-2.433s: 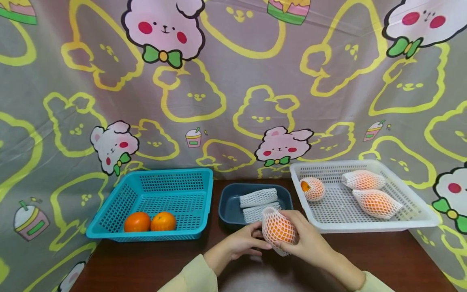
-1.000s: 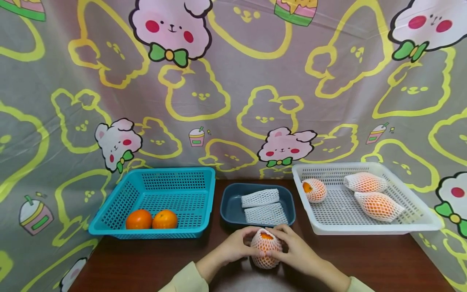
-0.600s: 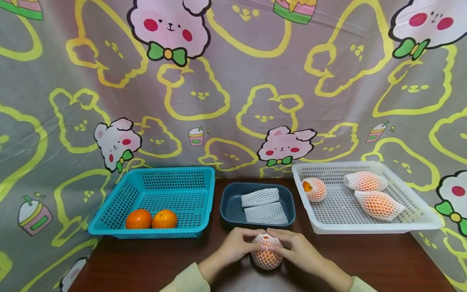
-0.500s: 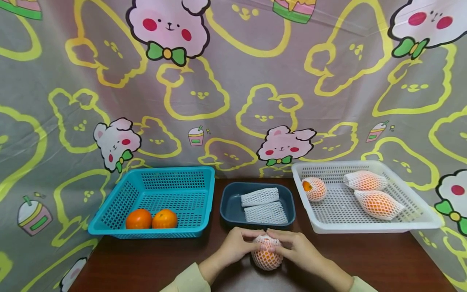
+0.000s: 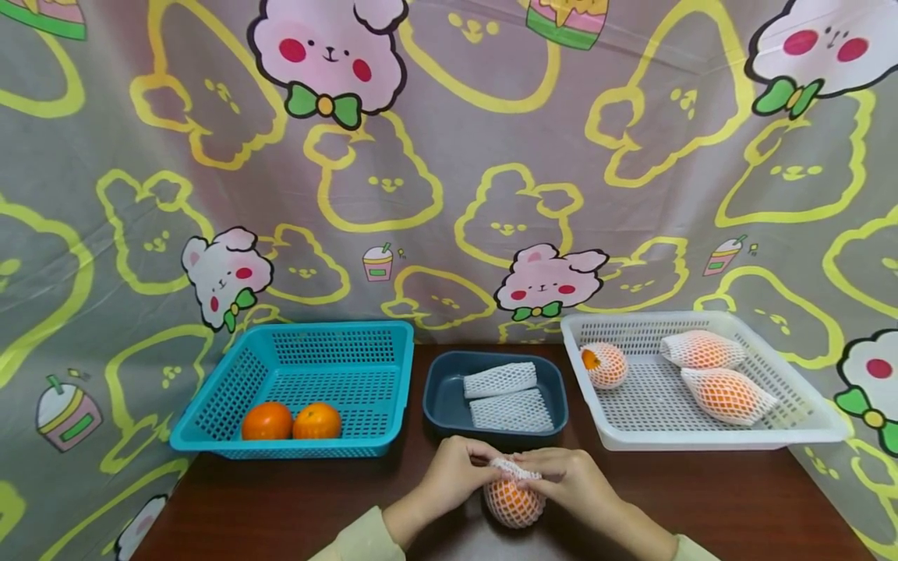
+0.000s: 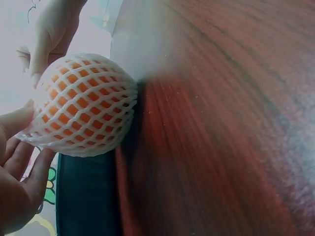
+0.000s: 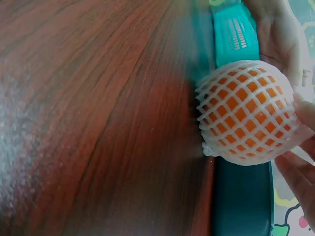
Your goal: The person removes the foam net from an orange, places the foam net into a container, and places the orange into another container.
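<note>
Left hand (image 5: 452, 474) and right hand (image 5: 581, 485) both pinch, with thumb and fingers, the upper end of a white foam net (image 5: 510, 466), one hand from the left and the other from the right. Inside this net is an orange fruit (image 5: 515, 505), which shows through the diamond holes in all three views. The wrapped fruit is at the near side, between the two hands, and it appears to rest on the dark red-brown table (image 5: 281, 510). Above the fruit the net is drawn together, so that its top looks white and narrow. Just beyond the hands, on the far side, stands a dark blue tray (image 5: 443, 393). In it lie two more foam nets, both flat: one far (image 5: 500, 380), slightly slanted, and one near (image 5: 512, 411), just beside it. To the right of the tray is a white basket (image 5: 645, 401) with three wrapped fruits. One (image 5: 607, 366) is by the left wall, with some bare orange visible at its left; the other two, one far (image 5: 704, 350) and one near (image 5: 730, 396), lie close together at the right. To the left of the tray is a teal basket (image 5: 330, 382), where two bare orange fruits sit side by side at the near wall, one left (image 5: 266, 421) and one right (image 5: 317, 421). Behind everything hangs a grey cloth (image 5: 435, 257) with yellow outlines and pink-cheeked cartoon animals.
</note>
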Demonstrator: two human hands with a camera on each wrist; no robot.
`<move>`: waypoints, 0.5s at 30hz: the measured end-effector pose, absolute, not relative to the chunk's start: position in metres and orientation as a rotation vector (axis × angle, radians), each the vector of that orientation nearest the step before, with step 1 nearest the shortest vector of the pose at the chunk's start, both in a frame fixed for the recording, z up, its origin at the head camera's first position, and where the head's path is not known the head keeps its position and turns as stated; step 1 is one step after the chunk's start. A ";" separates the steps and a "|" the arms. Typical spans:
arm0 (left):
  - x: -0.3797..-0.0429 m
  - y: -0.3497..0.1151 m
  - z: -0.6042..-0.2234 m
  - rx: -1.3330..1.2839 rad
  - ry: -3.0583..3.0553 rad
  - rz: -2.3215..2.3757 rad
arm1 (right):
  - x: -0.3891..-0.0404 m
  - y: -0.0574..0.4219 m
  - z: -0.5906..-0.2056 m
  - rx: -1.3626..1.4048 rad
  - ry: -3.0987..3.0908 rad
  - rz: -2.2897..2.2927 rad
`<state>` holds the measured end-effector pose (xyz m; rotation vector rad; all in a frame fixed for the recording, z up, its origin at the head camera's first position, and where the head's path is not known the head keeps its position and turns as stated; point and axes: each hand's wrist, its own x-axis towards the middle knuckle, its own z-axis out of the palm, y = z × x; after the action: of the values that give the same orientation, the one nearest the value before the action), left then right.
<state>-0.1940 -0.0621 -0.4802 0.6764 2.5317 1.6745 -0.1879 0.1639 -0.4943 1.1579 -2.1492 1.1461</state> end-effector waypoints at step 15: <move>-0.197 -0.067 -0.477 0.767 2.523 1.642 | -0.192 0.169 -0.498 1.153 -2.272 1.036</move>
<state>-0.1970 -0.0667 -0.4772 0.7666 2.5234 1.6424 -0.1916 0.1693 -0.4983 1.1533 -2.2716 1.0356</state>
